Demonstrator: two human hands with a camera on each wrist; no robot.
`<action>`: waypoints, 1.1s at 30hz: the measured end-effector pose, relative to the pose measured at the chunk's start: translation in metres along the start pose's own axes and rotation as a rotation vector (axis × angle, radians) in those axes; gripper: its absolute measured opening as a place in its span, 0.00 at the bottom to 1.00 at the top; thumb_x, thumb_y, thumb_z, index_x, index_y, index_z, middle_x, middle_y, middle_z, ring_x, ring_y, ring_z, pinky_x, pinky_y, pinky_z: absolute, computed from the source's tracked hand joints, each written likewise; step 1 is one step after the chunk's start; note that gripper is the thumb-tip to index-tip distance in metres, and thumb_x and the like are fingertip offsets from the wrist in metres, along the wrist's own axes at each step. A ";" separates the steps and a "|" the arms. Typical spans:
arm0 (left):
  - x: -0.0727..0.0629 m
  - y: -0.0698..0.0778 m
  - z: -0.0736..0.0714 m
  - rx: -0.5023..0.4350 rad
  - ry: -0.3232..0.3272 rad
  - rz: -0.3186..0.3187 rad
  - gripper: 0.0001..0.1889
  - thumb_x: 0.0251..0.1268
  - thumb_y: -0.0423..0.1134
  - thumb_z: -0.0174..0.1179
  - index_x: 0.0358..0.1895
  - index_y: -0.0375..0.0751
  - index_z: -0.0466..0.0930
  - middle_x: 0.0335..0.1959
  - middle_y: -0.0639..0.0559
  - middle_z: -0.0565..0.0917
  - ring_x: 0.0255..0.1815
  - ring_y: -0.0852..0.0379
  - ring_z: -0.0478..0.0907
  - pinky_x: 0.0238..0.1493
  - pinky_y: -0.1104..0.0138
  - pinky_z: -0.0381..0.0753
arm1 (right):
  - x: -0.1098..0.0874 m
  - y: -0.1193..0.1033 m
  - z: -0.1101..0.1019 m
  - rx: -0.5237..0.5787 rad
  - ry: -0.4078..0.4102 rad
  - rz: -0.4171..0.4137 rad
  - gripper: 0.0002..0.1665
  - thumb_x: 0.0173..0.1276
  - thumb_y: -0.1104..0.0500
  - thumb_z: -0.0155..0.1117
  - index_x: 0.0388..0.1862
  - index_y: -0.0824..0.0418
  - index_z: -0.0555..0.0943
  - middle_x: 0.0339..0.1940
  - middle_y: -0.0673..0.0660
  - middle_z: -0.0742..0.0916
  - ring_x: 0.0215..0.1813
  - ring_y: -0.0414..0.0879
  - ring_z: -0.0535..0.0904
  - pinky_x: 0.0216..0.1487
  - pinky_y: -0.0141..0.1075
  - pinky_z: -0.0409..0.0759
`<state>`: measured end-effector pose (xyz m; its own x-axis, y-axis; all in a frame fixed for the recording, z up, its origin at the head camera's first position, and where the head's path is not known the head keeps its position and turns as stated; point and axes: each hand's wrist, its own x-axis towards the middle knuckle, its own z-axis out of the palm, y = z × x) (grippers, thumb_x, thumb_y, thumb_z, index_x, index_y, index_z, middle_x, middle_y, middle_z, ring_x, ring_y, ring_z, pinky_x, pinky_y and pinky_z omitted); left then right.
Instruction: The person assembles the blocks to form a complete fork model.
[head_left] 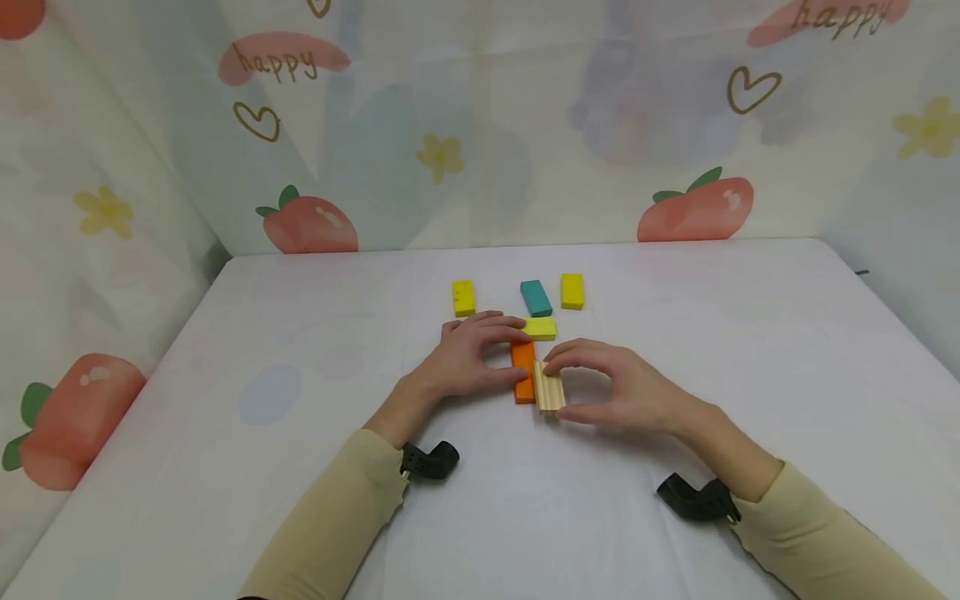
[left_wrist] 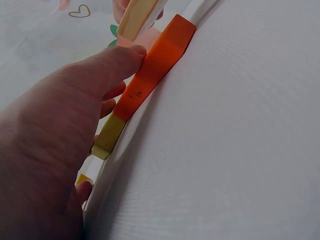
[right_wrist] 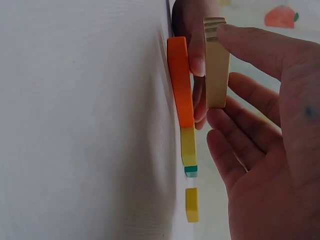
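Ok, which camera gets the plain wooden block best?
The right wrist view: the plain wooden block shows largest there, its side nearly whole. The head view has it small, partly covered by the right hand; the left wrist view cuts it off at the top edge.

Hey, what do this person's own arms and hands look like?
Both arms wear long khaki sleeves, left and right, ending around the wrists. A black, curved device sits at each wrist, left and right. Left hand and right hand are ungloved, with no rings visible. A small dark mark shows near the right wrist.
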<state>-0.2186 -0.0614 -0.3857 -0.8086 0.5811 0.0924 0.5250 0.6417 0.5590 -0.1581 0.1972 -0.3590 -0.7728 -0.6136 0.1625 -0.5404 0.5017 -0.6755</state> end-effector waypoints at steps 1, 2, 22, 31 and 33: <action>0.000 0.000 0.000 -0.001 0.001 0.003 0.23 0.64 0.56 0.68 0.61 0.59 0.84 0.70 0.61 0.76 0.78 0.54 0.60 0.71 0.46 0.54 | -0.001 -0.001 0.001 0.002 -0.003 -0.001 0.25 0.60 0.55 0.79 0.56 0.45 0.84 0.60 0.45 0.84 0.66 0.47 0.76 0.68 0.58 0.73; 0.000 0.000 0.000 0.001 0.001 0.005 0.23 0.64 0.57 0.68 0.61 0.59 0.84 0.70 0.61 0.76 0.78 0.54 0.60 0.71 0.45 0.54 | -0.001 -0.002 0.001 0.003 -0.004 -0.003 0.25 0.60 0.55 0.79 0.56 0.46 0.84 0.60 0.45 0.84 0.66 0.47 0.77 0.68 0.58 0.73; -0.002 -0.001 0.000 -0.013 0.012 0.023 0.23 0.65 0.55 0.68 0.62 0.57 0.84 0.71 0.59 0.76 0.79 0.52 0.60 0.71 0.44 0.54 | -0.004 -0.016 0.014 -0.012 -0.051 -0.069 0.25 0.58 0.55 0.81 0.55 0.45 0.83 0.59 0.41 0.83 0.63 0.40 0.77 0.67 0.47 0.76; -0.001 0.001 -0.001 -0.025 0.015 0.022 0.22 0.65 0.54 0.68 0.61 0.57 0.84 0.70 0.58 0.77 0.79 0.52 0.60 0.71 0.44 0.54 | -0.006 -0.018 0.019 -0.067 -0.063 -0.121 0.23 0.57 0.50 0.82 0.51 0.46 0.85 0.57 0.41 0.84 0.61 0.42 0.79 0.65 0.47 0.77; -0.002 0.001 -0.001 -0.021 0.012 0.016 0.22 0.65 0.55 0.68 0.61 0.57 0.84 0.70 0.58 0.77 0.79 0.52 0.60 0.71 0.44 0.54 | -0.007 -0.019 0.020 -0.068 -0.080 -0.109 0.22 0.58 0.50 0.81 0.51 0.46 0.85 0.57 0.41 0.84 0.61 0.42 0.79 0.66 0.47 0.77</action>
<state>-0.2167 -0.0617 -0.3845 -0.8032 0.5852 0.1113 0.5324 0.6215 0.5748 -0.1361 0.1797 -0.3619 -0.6809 -0.7120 0.1719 -0.6427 0.4682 -0.6063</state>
